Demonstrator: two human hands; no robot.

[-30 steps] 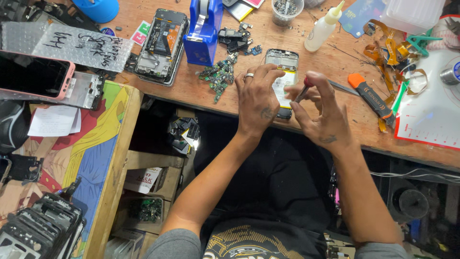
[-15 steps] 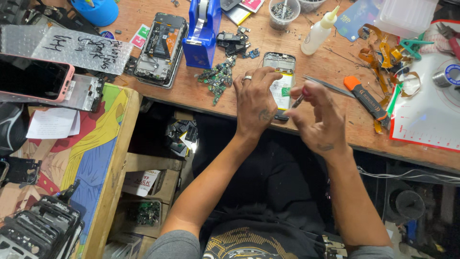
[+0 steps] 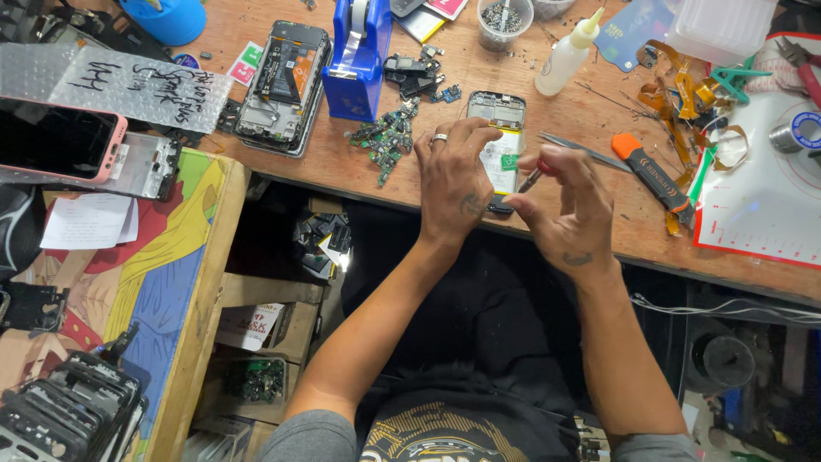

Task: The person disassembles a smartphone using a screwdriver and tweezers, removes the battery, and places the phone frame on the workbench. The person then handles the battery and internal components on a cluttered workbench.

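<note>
Frame centre: left hand [image 3: 453, 184] flat, pinning opened phone [image 3: 499, 141] on bench [image 3: 342, 171]; right hand [image 3: 569, 205] pinching small screwdriver [image 3: 530, 178]. Keep tip vertical, pressure light.

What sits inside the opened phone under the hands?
Inside the opened phone: a pale battery and a small green part near the tool tip. The left hand covers its left edge and lower end.

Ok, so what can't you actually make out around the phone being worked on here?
Head view only:
- Lower part of the opened phone: covered by the left hand.
- Tip of the small tool in the right hand: too small to identify.
- Contents of the small cup: too small, cut by the top edge.
- Pliers: cut off at the right edge.
</note>
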